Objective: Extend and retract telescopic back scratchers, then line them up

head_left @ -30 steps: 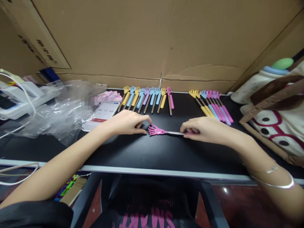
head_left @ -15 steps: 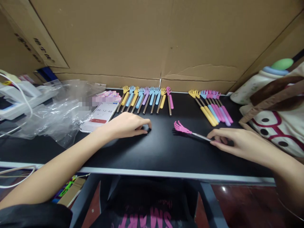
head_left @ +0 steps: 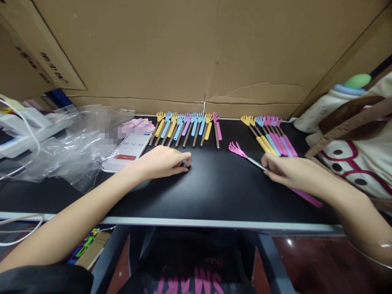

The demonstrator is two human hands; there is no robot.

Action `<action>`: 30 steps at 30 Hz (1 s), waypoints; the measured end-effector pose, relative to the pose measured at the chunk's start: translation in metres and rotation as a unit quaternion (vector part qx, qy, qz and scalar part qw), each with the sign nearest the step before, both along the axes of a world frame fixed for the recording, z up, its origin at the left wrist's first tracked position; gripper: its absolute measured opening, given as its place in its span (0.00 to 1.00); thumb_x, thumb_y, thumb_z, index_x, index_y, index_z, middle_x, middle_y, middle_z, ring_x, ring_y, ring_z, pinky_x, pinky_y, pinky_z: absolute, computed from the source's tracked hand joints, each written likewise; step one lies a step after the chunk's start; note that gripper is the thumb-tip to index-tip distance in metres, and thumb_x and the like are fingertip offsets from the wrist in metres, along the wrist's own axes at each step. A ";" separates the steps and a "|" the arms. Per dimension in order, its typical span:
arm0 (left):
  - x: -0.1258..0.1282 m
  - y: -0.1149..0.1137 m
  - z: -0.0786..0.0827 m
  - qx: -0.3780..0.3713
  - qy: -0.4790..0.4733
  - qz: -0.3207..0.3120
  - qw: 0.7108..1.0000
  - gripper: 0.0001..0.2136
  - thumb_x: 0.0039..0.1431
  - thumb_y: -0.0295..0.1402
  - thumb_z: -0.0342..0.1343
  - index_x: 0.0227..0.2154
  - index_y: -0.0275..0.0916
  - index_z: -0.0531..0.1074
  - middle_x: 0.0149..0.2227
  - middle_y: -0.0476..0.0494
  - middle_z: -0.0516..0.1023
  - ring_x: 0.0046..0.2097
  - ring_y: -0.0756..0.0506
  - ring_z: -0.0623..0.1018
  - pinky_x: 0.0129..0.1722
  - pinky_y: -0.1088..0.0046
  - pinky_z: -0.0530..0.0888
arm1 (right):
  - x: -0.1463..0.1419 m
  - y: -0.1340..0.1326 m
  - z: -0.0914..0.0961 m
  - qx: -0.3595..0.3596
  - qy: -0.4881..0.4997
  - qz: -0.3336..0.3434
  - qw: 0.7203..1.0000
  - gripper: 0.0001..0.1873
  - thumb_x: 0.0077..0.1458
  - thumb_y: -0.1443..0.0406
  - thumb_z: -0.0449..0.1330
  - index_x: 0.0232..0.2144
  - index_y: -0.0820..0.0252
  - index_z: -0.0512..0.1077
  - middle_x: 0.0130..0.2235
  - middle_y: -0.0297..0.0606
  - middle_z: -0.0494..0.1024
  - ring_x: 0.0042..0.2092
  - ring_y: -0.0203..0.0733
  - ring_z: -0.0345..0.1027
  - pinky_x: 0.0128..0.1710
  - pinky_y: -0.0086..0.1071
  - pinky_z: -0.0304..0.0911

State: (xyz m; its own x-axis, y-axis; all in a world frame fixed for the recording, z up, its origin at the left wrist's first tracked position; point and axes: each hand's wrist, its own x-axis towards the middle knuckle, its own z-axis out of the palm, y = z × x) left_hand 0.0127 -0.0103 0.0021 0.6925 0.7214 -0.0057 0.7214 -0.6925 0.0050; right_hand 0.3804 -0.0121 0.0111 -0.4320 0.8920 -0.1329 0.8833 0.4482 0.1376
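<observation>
A pink back scratcher (head_left: 237, 149) with a claw-shaped head and metal rod lies slantwise at the right. My right hand (head_left: 284, 169) pinches its rod between thumb and fingers. The pink handle sticks out below the wrist, toward the front edge. My left hand (head_left: 167, 161) rests on the black desk (head_left: 214, 192), fingers loosely curled in, thumb tip close to the index fingertip, with nothing visible between them. Beyond the left hand stands a row of folded back scratchers (head_left: 185, 126) in yellow, blue, purple and pink. A second group of back scratchers (head_left: 277, 141) lies beyond the right hand.
A phone (head_left: 131, 147) showing a running timer lies left of the left hand. Clear plastic bags (head_left: 82, 147) and a white power strip (head_left: 27, 126) are farther left. On the right stand a bottle (head_left: 327, 106) and a cloth bag (head_left: 355, 163). Cardboard (head_left: 183, 49) walls the back.
My right hand has shifted slightly left and away from me, turning the pink back scratcher so its handle now shows below the wrist. The left hand has barely moved; its fingertips are closer together.
</observation>
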 end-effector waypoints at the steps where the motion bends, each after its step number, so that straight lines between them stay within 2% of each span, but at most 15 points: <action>1: 0.000 0.000 0.000 0.001 0.002 0.000 1.000 0.05 0.62 0.35 0.49 0.37 0.43 0.68 0.31 0.52 0.77 0.28 0.51 0.74 0.26 0.76 0.59 | -0.003 0.003 0.000 -0.003 -0.003 0.005 1.000 0.06 0.56 0.59 0.45 0.34 0.54 0.57 0.26 0.32 0.71 0.25 0.38 0.64 0.26 0.31 0.50; 5: 0.000 0.001 -0.001 0.003 0.006 -0.005 1.000 0.06 0.63 0.35 0.48 0.36 0.43 0.68 0.32 0.51 0.78 0.29 0.50 0.74 0.27 0.76 0.59 | -0.012 0.018 -0.001 -0.013 -0.014 0.022 1.000 0.06 0.56 0.60 0.44 0.33 0.54 0.58 0.26 0.33 0.69 0.25 0.37 0.62 0.26 0.30 0.50; 12: 0.001 0.001 -0.001 0.010 0.009 -0.005 1.000 0.07 0.63 0.35 0.46 0.37 0.42 0.69 0.32 0.50 0.78 0.30 0.50 0.75 0.27 0.76 0.60 | -0.024 0.049 -0.005 0.023 -0.052 0.054 0.997 0.06 0.55 0.62 0.46 0.34 0.54 0.62 0.24 0.32 0.70 0.23 0.36 0.60 0.24 0.29 0.46; 17: 0.001 0.000 -0.001 0.018 0.018 -0.008 1.000 0.08 0.63 0.35 0.46 0.38 0.42 0.69 0.30 0.50 0.77 0.29 0.49 0.76 0.26 0.75 0.61 | -0.034 0.074 -0.006 0.025 -0.069 0.041 0.996 0.06 0.54 0.63 0.47 0.33 0.55 0.63 0.25 0.34 0.72 0.23 0.37 0.61 0.23 0.29 0.44; 23: 0.001 0.000 -0.002 0.028 0.016 -0.011 0.999 0.07 0.63 0.35 0.46 0.38 0.41 0.68 0.30 0.49 0.77 0.29 0.49 0.77 0.26 0.76 0.61 | -0.043 0.099 -0.004 -0.010 -0.057 0.006 0.998 0.06 0.53 0.63 0.48 0.33 0.55 0.63 0.29 0.35 0.73 0.25 0.36 0.62 0.23 0.29 0.48; 30: 0.002 0.000 -0.002 0.028 0.021 -0.005 0.999 0.07 0.63 0.35 0.46 0.38 0.41 0.68 0.30 0.50 0.78 0.30 0.49 0.77 0.26 0.77 0.62 | -0.042 0.124 -0.004 -0.031 -0.025 0.017 0.999 0.06 0.50 0.64 0.49 0.32 0.56 0.65 0.29 0.34 0.74 0.27 0.35 0.63 0.27 0.27 0.52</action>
State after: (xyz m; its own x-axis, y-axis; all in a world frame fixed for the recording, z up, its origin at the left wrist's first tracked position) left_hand 0.0147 -0.0104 0.0003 0.6998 0.7143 0.0055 0.7131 -0.6982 -0.0632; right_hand 0.3383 0.1118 0.0076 -0.4534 0.8662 -0.2101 0.8598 0.4872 0.1528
